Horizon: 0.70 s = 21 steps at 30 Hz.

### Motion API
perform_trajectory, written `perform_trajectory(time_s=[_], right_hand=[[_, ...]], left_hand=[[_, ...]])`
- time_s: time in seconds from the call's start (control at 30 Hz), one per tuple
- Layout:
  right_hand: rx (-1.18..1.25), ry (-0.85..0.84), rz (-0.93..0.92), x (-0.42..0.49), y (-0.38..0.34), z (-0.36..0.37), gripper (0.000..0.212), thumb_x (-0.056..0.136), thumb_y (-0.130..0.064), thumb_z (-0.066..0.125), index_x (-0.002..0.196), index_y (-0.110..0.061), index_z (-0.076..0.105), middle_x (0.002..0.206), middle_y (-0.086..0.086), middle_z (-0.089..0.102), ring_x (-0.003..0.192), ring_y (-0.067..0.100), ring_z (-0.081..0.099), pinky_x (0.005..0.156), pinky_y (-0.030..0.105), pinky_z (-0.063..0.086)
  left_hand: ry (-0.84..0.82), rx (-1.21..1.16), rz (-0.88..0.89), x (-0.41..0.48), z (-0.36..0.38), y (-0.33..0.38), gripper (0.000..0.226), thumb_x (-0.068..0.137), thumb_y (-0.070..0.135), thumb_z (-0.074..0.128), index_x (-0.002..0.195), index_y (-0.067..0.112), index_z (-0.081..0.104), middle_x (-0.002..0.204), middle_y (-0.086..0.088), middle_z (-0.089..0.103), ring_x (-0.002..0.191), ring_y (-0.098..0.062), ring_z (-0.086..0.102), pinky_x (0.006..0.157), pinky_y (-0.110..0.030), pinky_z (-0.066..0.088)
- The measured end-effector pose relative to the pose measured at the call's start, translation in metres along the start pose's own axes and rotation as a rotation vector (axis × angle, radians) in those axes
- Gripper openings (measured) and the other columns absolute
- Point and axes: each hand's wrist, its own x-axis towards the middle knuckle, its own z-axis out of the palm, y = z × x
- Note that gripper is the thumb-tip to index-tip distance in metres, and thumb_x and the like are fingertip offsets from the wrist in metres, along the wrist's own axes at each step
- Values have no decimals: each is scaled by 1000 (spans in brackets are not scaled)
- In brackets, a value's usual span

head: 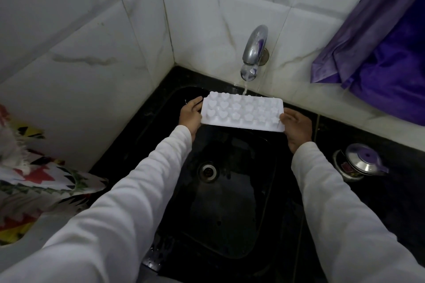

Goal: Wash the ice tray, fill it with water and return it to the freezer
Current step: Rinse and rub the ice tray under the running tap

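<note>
Head view: the ice tray (241, 111) is up in the air over the black sink (232, 209), held under the tap (254, 50). The tray's long side runs from left to right. The left hand (192, 117) holds the left short end and the right hand (297, 127) holds the right short end. The fingers (195, 103) of each hand are curled round the tray's edge, so both hands are gripping it.

The tap is on. The water (245, 88) comes down on the far long edge of the tray, a bit to the right of the middle. So the water is nearer the right hand than the left hand. Most of the little heart and star shapes lie nearer the person than the water does, and many are on the left side, away from the stream.

I think this is the washing or rinsing step. To get every shape wet, the tray would need to go further from the person and slide to the right, so the left part comes under the water. The shapes look like bumps, so the tray may be upside down, but I cannot tell for sure.

A shiny pot (361, 163) sits on the dark bench (404, 195) to the right, well apart from the tray.
</note>
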Motion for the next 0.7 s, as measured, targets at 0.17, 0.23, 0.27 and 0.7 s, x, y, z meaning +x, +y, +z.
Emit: perform_trajectory(time_s=[0.17,0.23,0.27,0.7], right_hand=[[4,40,12,4,6,-7,27,87,-1,64,111,-11,71,107,6,73,101,22,70,95,38,56],[4,48,13,4,7,-9,28,89,0,64,115,-8,69,109,7,72,102,21,69,95,38,56],[8,53,11,3,7,-11,29,89,0,64,117,-7,68,110,8,72,103,21,69,95,37,56],[57,106,-8,-5,11,-28,32,90,3,61,121,-5,65,109,7,69,96,15,66,75,17,54]], left_hand=[[-36,42,-8,1,7,-1,65,87,-22,33,144,8,43,142,-8,54,111,-18,63,83,-33,58],[-44,56,-4,2,10,-2,67,86,-23,33,144,8,44,143,-8,54,120,-21,60,89,-37,57],[-45,60,-4,3,11,-3,68,85,-24,33,144,8,44,143,-8,54,124,-23,58,93,-39,56],[-101,48,15,-2,25,-4,70,83,-26,38,144,8,43,141,-4,55,122,-26,60,97,-43,54]])
